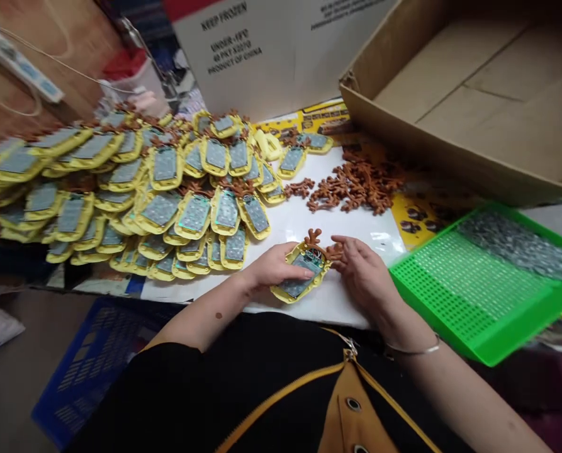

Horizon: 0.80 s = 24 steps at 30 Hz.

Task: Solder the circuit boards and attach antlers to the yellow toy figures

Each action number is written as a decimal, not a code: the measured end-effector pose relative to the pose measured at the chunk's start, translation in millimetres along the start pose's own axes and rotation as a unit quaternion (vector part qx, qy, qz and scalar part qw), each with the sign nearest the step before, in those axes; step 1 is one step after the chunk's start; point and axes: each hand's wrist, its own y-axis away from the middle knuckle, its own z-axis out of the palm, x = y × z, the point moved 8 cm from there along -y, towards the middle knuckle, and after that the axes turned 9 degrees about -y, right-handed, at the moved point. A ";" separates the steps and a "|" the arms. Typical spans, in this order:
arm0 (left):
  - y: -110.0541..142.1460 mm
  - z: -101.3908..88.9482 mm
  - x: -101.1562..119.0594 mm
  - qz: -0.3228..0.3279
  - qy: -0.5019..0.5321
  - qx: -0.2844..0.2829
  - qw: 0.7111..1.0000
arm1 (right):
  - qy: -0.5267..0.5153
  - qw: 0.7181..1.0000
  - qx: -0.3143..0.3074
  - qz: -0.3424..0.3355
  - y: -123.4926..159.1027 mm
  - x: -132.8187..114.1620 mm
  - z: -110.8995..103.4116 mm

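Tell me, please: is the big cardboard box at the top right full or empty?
Empty, as far as the view shows. The cardboard box stands open and only its bare brown bottom flaps are visible inside; its far right part is cut off.

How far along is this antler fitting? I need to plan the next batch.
Done: a large spread of yellow shells already carrying antlers. In hand: the left hand steadies one yellow shell while the right hand presses a brown antler at its top. Left: a pile of loose antlers on the white sheet.
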 end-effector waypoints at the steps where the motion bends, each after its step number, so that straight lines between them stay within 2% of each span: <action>1: 6.3 -15.0 16.3 0.030 -0.036 0.037 0.998 | 0.028 1.000 0.001 0.005 -0.7 1.9 -0.3; 3: 26.1 -58.4 57.8 0.090 -0.108 0.145 0.979 | 0.091 0.996 -0.009 0.013 -0.8 4.7 1.3; 4: 40.1 -85.9 82.2 0.121 -0.143 0.214 0.959 | 0.116 0.993 -0.016 0.015 -0.3 5.6 2.5; 6: 72.9 -144.0 132.2 0.167 -0.223 0.351 0.894 | 0.143 0.989 -0.027 0.018 1.0 6.7 4.7; 8: 105.4 -198.6 177.9 0.185 -0.311 0.470 0.805 | 0.153 0.987 -0.037 0.019 2.2 7.6 6.7; 10: 133.6 -246.7 211.5 0.151 -0.394 0.583 0.694 | 0.158 0.986 -0.045 0.015 3.0 7.5 9.1; 11: 142.7 -265.3 223.5 0.132 -0.428 0.619 0.645 | 0.161 0.986 -0.050 0.011 3.3 7.2 10.5; 12: 148.9 -282.0 230.7 0.109 -0.448 0.645 0.609 | 0.163 0.985 -0.053 0.005 3.5 6.6 12.0; 14: 149.1 -308.0 232.7 0.042 -0.495 0.649 0.576 | 0.166 0.984 -0.059 -0.006 3.3 5.2 14.6; 16: 139.5 -318.1 227.8 -0.007 -0.585 0.603 0.543 | 0.168 0.984 -0.066 -0.017 2.8 3.6 17.0; 19: 126.8 -306.6 217.9 -0.013 -0.711 0.525 0.467 | 0.172 0.982 -0.075 -0.031 2.2 0.6 20.0; 21: 127.6 -295.0 213.6 -0.010 -0.728 0.524 0.442 | 0.176 0.981 -0.076 -0.036 2.4 -1.7 21.4; 24: 132.7 -270.9 216.5 0.031 -0.699 0.570 0.431 | 0.181 0.980 -0.077 -0.040 3.1 -4.6 24.2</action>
